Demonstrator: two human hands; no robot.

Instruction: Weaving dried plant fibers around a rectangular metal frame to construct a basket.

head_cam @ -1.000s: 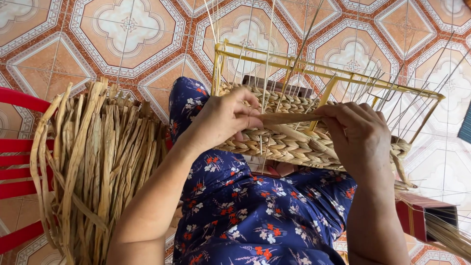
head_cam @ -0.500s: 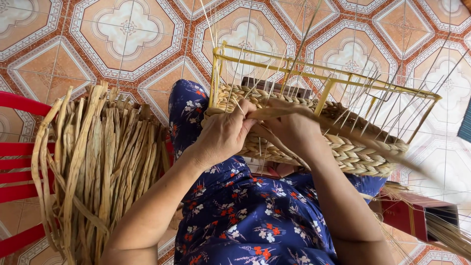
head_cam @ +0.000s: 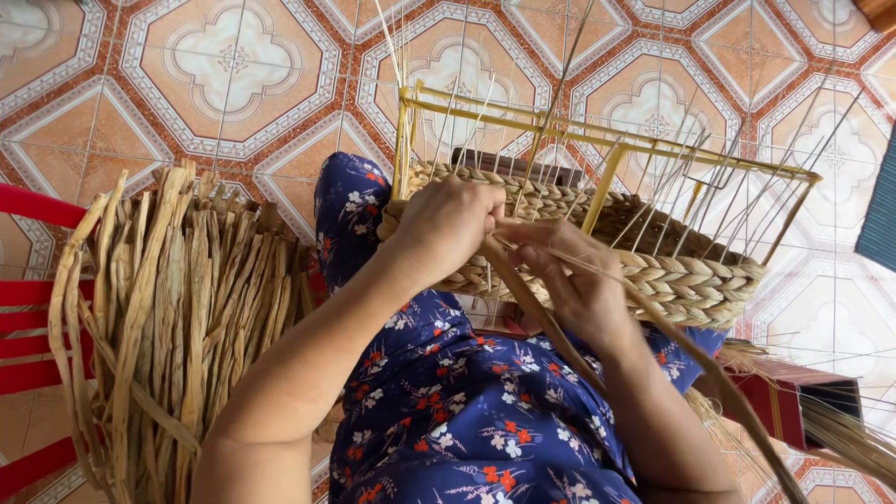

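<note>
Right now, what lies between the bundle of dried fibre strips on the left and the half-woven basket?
In the head view, the person's left forearm and blue floral-clothed knee lie between the bundle and the basket.

Big bundle of dried straw strips [head_cam: 168,327] sits on a red chair [head_cam: 33,317] at left, patterned orange floor tiles [head_cam: 224,75] far back, dark red box [head_cam: 793,397] near right.
</note>
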